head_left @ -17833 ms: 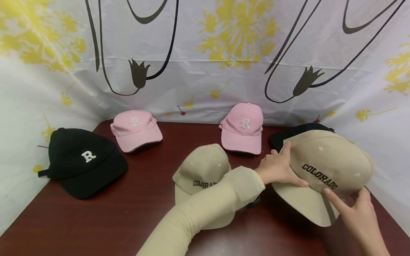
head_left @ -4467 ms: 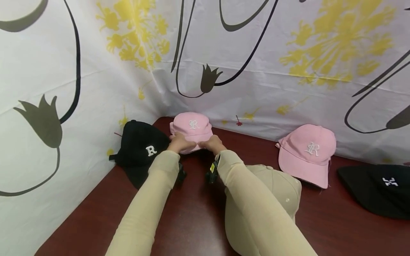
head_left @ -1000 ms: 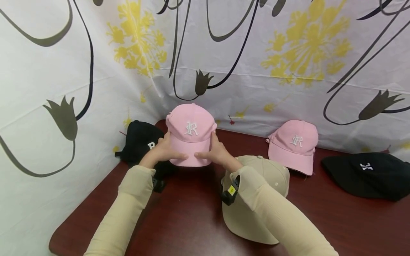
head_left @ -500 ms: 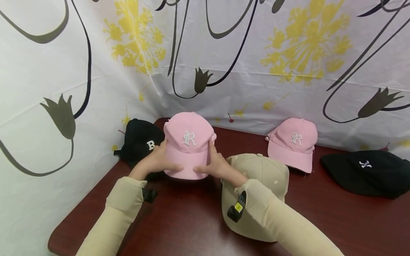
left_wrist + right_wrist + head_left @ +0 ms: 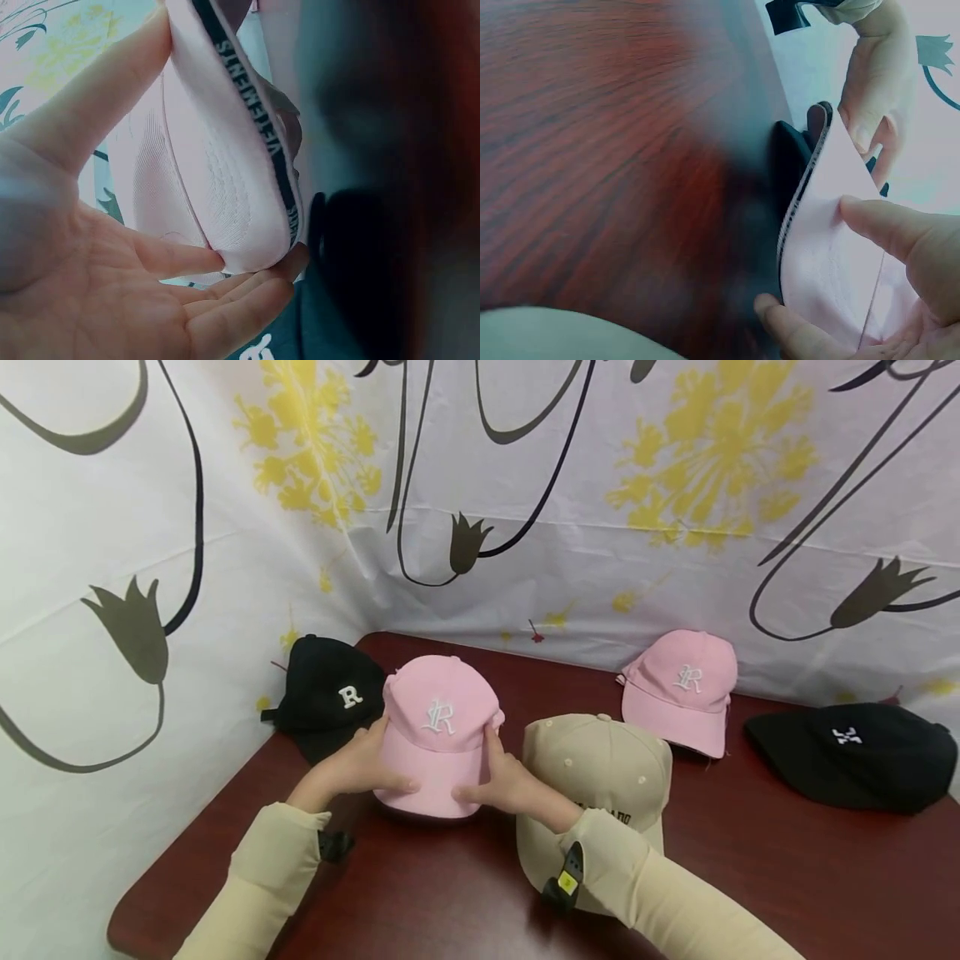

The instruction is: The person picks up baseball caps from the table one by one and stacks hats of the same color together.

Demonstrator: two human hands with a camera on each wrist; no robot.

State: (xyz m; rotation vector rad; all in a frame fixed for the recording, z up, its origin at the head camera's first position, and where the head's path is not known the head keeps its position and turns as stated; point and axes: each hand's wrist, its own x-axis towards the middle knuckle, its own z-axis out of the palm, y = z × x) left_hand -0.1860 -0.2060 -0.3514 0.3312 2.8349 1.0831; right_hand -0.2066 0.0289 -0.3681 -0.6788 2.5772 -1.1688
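A pink baseball cap (image 5: 450, 681) with a white R on its front is between my two hands, left of the table's middle. My left hand (image 5: 352, 768) grips its left side, thumb on the brim. From the other side my right hand (image 5: 510, 785) holds it the same way. In the left wrist view, the brim's edge (image 5: 244, 112) carries a black band with white lettering. The right wrist view shows the right thumb and a finger on the brim (image 5: 817, 232). Whether the cap touches the table is unclear.
A beige cap (image 5: 600, 752) stands by my right forearm, which partly covers its lettering. A black R cap (image 5: 322, 681) sits behind my left hand. Another pink cap (image 5: 682, 672) and a black cap (image 5: 877, 752) lie on the table (image 5: 450, 893) at right.
Earlier, both hands held a beige cap at right. Later they gripped the pink cap in the back left corner, then lifted it. Over the last second it has come lower and nearer me.
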